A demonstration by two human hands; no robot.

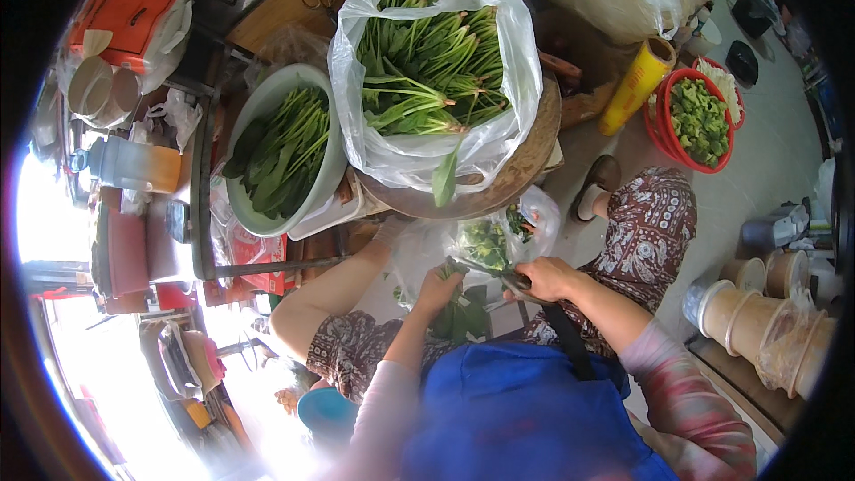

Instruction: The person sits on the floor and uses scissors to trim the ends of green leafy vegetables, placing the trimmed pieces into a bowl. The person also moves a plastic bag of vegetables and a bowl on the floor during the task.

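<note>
My left hand [441, 290] grips a bunch of spinach [462, 317], its leaves hanging toward my lap. In my right hand [549, 278] is a bladed cutting tool that looks like a pair of scissors [491, 269]; its tip lies close to the stem end at my left fingers. Just beyond both hands, a clear plastic bag [414, 244] holds green trimmings [484, 245]. Farther forward, a large white plastic bag [351, 103] full of spinach with pinkish roots [434, 73] stands on a round wooden board [534, 160]. One loose leaf [444, 177] hangs over the bag's rim.
A pale basin [244, 217] of spinach stands left of the bag. On the floor at right are a red basket [725, 150] of chopped greens and a yellow tube [631, 90]. Stacked tubs [748, 314] line the right side. A metal-framed shelf [202, 214] borders my left.
</note>
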